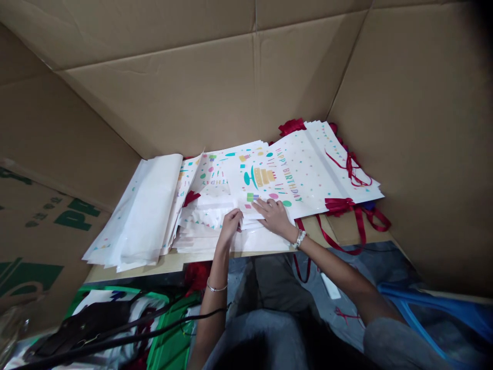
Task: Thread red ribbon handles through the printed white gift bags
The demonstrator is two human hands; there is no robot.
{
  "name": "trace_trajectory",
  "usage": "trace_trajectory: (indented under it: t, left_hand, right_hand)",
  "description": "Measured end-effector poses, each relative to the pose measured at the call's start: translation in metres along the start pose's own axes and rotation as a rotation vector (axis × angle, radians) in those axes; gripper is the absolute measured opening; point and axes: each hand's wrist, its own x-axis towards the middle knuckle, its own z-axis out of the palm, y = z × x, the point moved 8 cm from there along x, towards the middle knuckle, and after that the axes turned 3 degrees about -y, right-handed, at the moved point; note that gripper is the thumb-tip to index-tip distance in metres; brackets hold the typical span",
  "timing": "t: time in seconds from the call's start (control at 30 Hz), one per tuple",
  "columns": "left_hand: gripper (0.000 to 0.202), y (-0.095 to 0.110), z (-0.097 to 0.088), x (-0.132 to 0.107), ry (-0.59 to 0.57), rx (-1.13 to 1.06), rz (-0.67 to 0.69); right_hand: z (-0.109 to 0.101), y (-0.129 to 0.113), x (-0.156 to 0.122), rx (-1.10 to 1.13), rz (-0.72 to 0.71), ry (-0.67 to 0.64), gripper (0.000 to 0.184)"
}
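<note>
A stack of white paper gift bags point(292, 174) lies on a tan board point(316, 228), printed with a cake, confetti and "HAPPY BIRTHDAY". Dark red ribbon handles point(346, 205) trail from the bags at the right. Further left, several plain white folded bags point(148, 208) lie flat. My left hand point(230, 226) pinches the near edge of the stack. Close beside it, my right hand point(274, 216) lies palm down on the top bag, fingers curled over a folded edge. Its thumb is hidden.
Large cardboard flaps point(192, 77) rise behind and beside the bags, with green print on the left flap point(46, 241). Below the board lie a green-and-white bag point(115, 308) with dark straps and a blue plastic sheet point(435, 313). My grey-clothed lap point(269, 288) is beneath my arms.
</note>
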Motion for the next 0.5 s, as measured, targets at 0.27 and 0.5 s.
trace_trajectory:
  t: [0.27, 0.5]
  left_hand:
    - [0.043, -0.004, 0.001, -0.004, -0.049, -0.102, -0.016]
    - [0.049, -0.005, 0.000, -0.009, -0.086, -0.077, 0.106]
  right_hand:
    - [-0.004, 0.003, 0.001, 0.064, 0.011, 0.039, 0.061]
    - [-0.005, 0.022, 0.006, 0.279, 0.138, 0.130, 0.043]
